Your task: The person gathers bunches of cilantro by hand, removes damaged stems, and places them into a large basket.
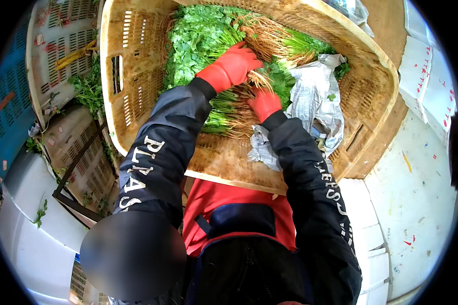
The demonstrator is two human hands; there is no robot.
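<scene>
Inside a large yellowish plastic crate (224, 165) lie layers of coriander (196, 38), green leaves and stems with tan roots. My left hand (232, 66), in a red rubber glove, is closed over a bunch of coriander in the middle. Pale roots (260, 81) stick out between my two hands. My right hand (265, 104), gloved the same way, is closed round the lower side of that bunch; its fingertips are partly hidden among the stems. Crumpled newspaper (313, 86) lies right of my right hand, along the crate's side and under my right forearm.
Slatted plastic crates (63, 51) stand at the left, with loose green sprigs (89, 89) between them. White foam boxes (30, 203) are at the lower left. More white boxes (427, 81) stand at the right, beside a pale surface (412, 193) with scraps on it.
</scene>
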